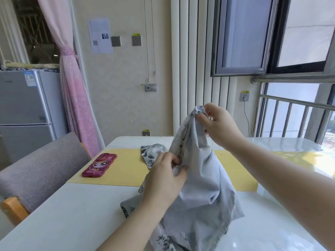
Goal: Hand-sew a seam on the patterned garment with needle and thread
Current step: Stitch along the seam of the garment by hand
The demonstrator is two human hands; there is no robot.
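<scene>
The patterned garment (201, 182) is pale grey-blue with dark blotchy print, turned mostly inside out and held up above the white table (76, 218). My right hand (217, 124) pinches a bunched top end of the cloth, lifted high. Lower down, my left hand (163, 180) grips the fabric beside a dark-edged seam that runs between the two hands. The rest of the garment drapes down onto the table toward me. No needle or thread is visible.
A pink cartoon phone case (99, 165) lies on a yellow table runner (125, 171) to the left. A grey upholstered chair (38, 169) stands at the table's left side. A fridge (25, 113), pink curtain (76, 98) and window railing (293, 120) are behind.
</scene>
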